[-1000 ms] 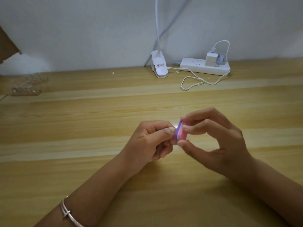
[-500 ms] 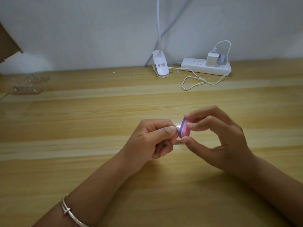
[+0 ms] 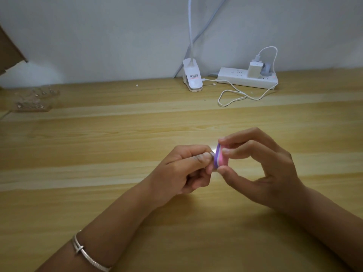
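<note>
A small block with purple, white and pink layers (image 3: pixel 280 159) is held upright just above the wooden table (image 3: pixel 117 146), near its middle. My right hand (image 3: pixel 263 169) pinches it, two fingers on its top edge and the thumb under it. My left hand (image 3: pixel 182 169) is curled into a loose fist right beside the block's purple face, its thumb and forefinger pinching something small and pale (image 3: pixel 211 154) against that face. What that small thing is cannot be made out. A silver bangle circles my left wrist.
A white clip lamp base (image 3: pixel 192 80) stands at the back by the wall. To its right lies a white power strip (image 3: pixel 247 79) with a charger and looping white cable (image 3: pixel 233 97). Clear plastic trays (image 3: pixel 33 100) sit at the far left.
The block has tilted slightly, so more of its pink side shows. Both hands stay in nearly the same place.
</note>
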`<act>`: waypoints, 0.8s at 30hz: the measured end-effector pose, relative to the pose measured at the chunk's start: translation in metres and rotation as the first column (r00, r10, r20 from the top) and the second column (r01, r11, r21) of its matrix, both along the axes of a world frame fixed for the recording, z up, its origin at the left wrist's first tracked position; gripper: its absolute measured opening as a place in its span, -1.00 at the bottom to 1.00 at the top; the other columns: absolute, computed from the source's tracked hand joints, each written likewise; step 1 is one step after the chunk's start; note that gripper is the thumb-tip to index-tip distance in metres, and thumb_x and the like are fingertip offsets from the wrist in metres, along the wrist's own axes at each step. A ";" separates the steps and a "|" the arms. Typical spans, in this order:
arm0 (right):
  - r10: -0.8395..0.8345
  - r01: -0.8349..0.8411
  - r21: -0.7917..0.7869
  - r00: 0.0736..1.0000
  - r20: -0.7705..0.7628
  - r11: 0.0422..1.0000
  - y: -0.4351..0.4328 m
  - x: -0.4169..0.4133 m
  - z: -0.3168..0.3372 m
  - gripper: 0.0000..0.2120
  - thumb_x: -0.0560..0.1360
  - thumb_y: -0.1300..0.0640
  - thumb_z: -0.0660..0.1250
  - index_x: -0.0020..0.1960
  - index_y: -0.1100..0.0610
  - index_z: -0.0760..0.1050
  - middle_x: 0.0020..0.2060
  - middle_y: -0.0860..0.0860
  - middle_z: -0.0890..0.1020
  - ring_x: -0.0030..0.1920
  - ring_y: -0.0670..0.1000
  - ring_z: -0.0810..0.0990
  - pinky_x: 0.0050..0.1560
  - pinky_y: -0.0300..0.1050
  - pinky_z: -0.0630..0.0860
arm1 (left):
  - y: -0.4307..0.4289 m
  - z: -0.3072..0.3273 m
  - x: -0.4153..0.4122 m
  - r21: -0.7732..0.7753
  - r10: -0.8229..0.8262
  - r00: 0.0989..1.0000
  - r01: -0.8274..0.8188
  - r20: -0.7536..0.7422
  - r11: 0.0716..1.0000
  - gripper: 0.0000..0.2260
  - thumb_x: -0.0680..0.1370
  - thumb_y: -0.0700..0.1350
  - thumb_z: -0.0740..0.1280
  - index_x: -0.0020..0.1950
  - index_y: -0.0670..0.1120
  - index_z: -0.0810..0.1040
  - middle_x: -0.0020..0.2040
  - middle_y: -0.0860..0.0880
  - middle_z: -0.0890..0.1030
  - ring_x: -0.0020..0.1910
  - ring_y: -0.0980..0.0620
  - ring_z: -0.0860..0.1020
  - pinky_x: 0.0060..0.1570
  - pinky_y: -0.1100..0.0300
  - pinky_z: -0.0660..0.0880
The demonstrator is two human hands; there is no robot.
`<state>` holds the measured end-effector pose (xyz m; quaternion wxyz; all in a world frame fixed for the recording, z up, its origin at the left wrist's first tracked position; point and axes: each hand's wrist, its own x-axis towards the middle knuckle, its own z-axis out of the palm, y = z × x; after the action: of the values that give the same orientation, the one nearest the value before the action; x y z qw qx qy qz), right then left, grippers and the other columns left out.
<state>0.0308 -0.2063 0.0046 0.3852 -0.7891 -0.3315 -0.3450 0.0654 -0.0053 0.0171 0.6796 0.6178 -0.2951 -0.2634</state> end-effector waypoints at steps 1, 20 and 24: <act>-0.018 0.018 0.008 1.000 -0.021 1.000 -0.003 0.001 0.000 -0.80 0.46 0.19 0.48 -0.10 0.35 0.61 0.02 0.13 0.62 0.09 0.02 0.66 0.00 -0.03 0.61 | 0.000 0.001 0.000 0.004 -0.003 1.000 0.003 0.005 1.000 -0.75 0.60 -0.13 0.12 -0.24 -0.10 0.47 -0.49 -0.02 0.37 -0.55 0.08 0.20 -0.58 0.38 0.15; -0.053 0.055 0.021 0.996 -0.071 0.998 -0.003 0.002 0.003 -0.79 0.46 0.16 0.46 -0.11 0.34 0.61 -0.02 0.13 0.65 0.05 0.01 0.68 -0.04 0.04 0.62 | -0.007 -0.005 -0.003 0.058 0.064 0.987 -0.073 0.146 0.996 -0.75 0.63 -0.15 0.12 -0.22 -0.13 0.44 -0.45 0.05 0.34 -0.54 0.16 0.24 -0.56 0.38 0.21; 0.021 -0.020 0.019 1.000 -0.017 1.000 0.008 -0.001 0.000 -0.81 0.47 0.19 0.47 -0.09 0.34 0.62 0.03 0.13 0.64 0.08 -0.01 0.67 0.03 -0.08 0.62 | -0.010 -0.005 -0.005 0.021 0.071 0.967 -0.078 0.243 0.997 -0.74 0.65 -0.23 0.12 -0.20 -0.09 0.48 -0.40 0.12 0.39 -0.52 0.21 0.28 -0.51 0.40 0.25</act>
<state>0.0296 -0.1986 0.0049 0.3993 -0.7849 -0.3329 -0.3373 0.0606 -0.0150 0.0120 0.6385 0.6662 -0.3484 -0.1647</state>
